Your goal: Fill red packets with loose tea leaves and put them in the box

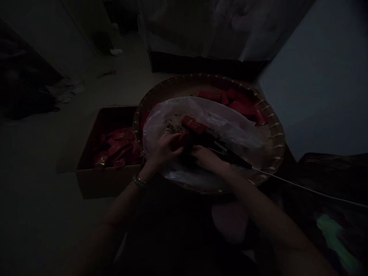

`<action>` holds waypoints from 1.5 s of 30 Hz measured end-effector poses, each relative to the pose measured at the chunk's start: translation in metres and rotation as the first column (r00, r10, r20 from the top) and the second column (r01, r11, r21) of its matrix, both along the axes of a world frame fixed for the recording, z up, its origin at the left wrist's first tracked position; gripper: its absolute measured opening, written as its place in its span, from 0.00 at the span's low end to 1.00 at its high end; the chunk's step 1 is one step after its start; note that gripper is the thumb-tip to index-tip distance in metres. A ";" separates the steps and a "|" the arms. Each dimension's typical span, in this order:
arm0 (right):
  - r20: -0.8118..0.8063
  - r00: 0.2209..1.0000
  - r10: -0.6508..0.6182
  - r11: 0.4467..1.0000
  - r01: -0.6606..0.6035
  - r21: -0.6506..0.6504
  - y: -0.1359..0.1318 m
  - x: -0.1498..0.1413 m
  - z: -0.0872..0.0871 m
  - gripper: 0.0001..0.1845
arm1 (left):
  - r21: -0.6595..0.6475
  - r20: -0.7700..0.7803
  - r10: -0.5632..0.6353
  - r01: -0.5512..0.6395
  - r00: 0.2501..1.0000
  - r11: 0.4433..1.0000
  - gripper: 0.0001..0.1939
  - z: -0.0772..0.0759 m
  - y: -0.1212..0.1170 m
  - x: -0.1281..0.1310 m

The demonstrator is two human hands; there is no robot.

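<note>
My left hand (168, 147) is closed around a small red packet (181, 137), its thumb and fingers curled on the packet's sides. Close beside it, my right hand (207, 158) has its fingers curled down in a dark area, and what they hold is too dark to make out. Both hands are over a clear plastic sheet (244, 134) lying in a large round woven basket tray (276, 134). Another red packet (195, 125) lies on the sheet just beyond my hands. A black corded hand tool (234, 157) with two long arms rests right of my right hand.
More red packets (241, 103) lie along the tray's far right side. Left of the tray stands an open cardboard box (94, 180) with many red packets (115, 145) in it. A white cord (310, 188) runs off to the right. A pale wall (324, 84) rises at the right.
</note>
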State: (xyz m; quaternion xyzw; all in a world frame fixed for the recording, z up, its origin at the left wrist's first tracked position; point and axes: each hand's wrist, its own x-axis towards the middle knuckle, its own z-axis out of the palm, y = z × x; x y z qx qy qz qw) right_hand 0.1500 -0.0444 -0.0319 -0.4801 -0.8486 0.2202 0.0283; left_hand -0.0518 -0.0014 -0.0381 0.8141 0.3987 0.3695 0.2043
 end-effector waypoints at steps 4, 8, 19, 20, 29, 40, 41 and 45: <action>0.009 0.999 -0.041 0.999 0.041 0.006 -0.005 0.001 0.002 0.15 | -0.016 0.029 0.018 -0.018 0.999 1.000 0.23 -0.004 0.002 -0.001; 0.107 0.980 -0.165 0.986 0.162 0.037 -0.015 0.007 0.006 0.12 | -0.029 0.033 0.024 -0.023 0.999 0.999 0.24 -0.004 0.002 -0.002; 0.218 0.891 -0.398 0.917 0.379 0.125 -0.021 0.036 -0.005 0.28 | 0.007 -0.007 0.022 -0.021 1.000 1.000 0.23 -0.004 0.002 -0.001; 0.228 0.895 -0.384 0.923 0.371 0.097 -0.018 0.034 -0.005 0.29 | 0.011 -0.002 0.019 -0.019 1.000 1.000 0.23 -0.004 0.002 -0.001; 0.134 0.938 -0.320 0.947 0.314 0.058 0.000 0.025 0.015 0.22 | 0.020 0.000 -0.013 0.013 1.000 1.000 0.22 0.002 -0.001 0.000; 0.249 0.887 -0.388 0.919 0.391 0.040 0.058 0.016 0.003 0.20 | 0.012 -0.001 -0.013 0.013 1.000 1.000 0.22 0.003 0.000 -0.001; 0.214 0.919 -0.331 0.943 0.331 0.034 0.054 0.013 0.004 0.19 | 0.014 0.007 -0.007 0.007 1.000 1.000 0.22 0.003 0.000 -0.001; 0.020 0.997 -0.079 0.997 0.080 -0.024 0.035 0.017 0.008 0.21 | 0.020 0.010 0.003 -0.003 1.000 1.000 0.22 0.002 -0.001 0.000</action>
